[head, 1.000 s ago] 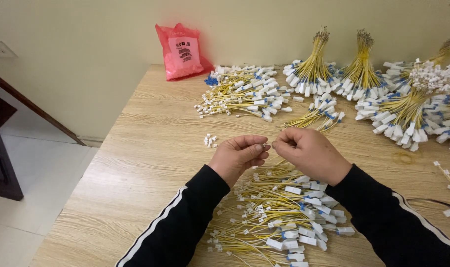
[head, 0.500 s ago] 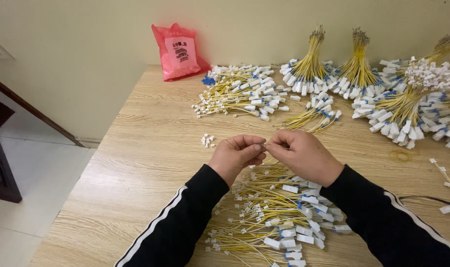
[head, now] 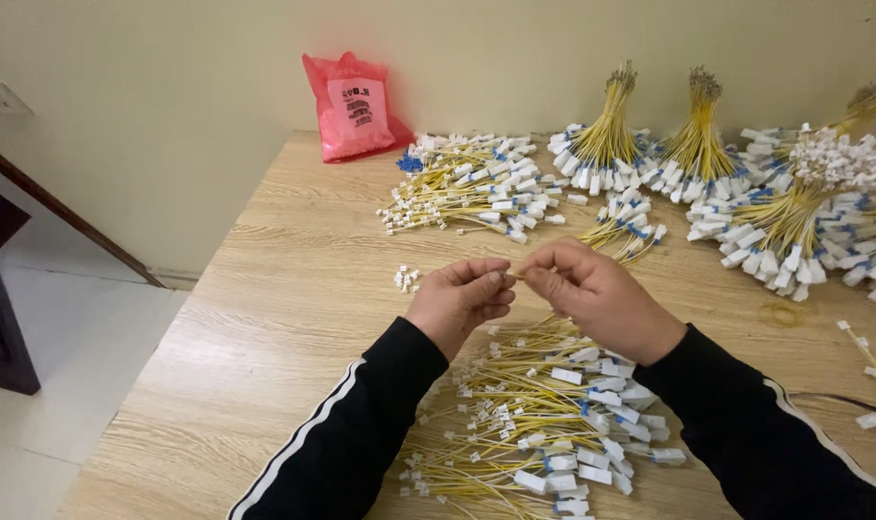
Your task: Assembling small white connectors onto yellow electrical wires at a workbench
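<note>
My left hand (head: 462,300) and my right hand (head: 592,294) meet fingertip to fingertip above the wooden table (head: 293,289). Between the pinched fingers sits the end of a thin yellow wire (head: 517,277); what caps it is too small to tell. Beneath my wrists lies a loose pile of yellow wires with white connectors and white tags (head: 544,424). A few tiny white connectors (head: 406,279) lie on the table just left of my left hand.
A red plastic bag (head: 353,108) leans on the wall at the back. A spread heap of finished wires (head: 476,183) and several tied upright bundles (head: 606,135) fill the far right. The table's left edge drops to a tiled floor (head: 62,385).
Both hands stay together at the same spot. The fingers have shifted slightly on the wire end, and the view has drifted a little.
</note>
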